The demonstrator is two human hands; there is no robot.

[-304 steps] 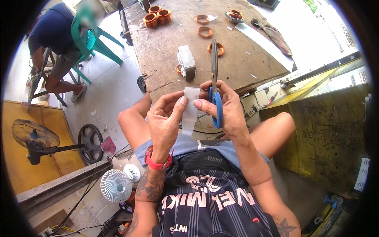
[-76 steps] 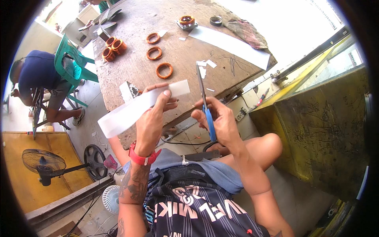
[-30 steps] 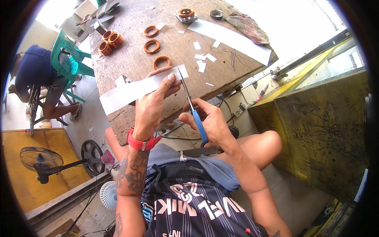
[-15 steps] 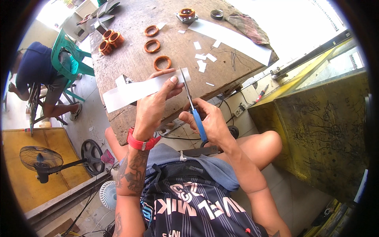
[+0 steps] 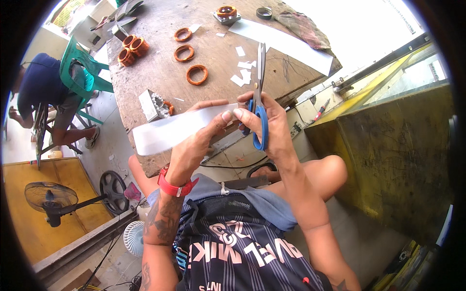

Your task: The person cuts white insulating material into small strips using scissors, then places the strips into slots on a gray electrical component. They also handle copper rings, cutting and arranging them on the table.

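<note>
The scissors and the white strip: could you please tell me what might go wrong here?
The scissors stick out bare-bladed from the right grip, so a slip might cause a nick. The white strip reaches past the left grip and could bend. Small white pieces lie loose on the table and might scatter.

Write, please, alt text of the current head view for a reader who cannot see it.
A person's left hand holds a white strip while the right hand holds blue-handled scissors, beside a worn wooden table. Copper-coloured coils and small white pieces lie on it.
</note>
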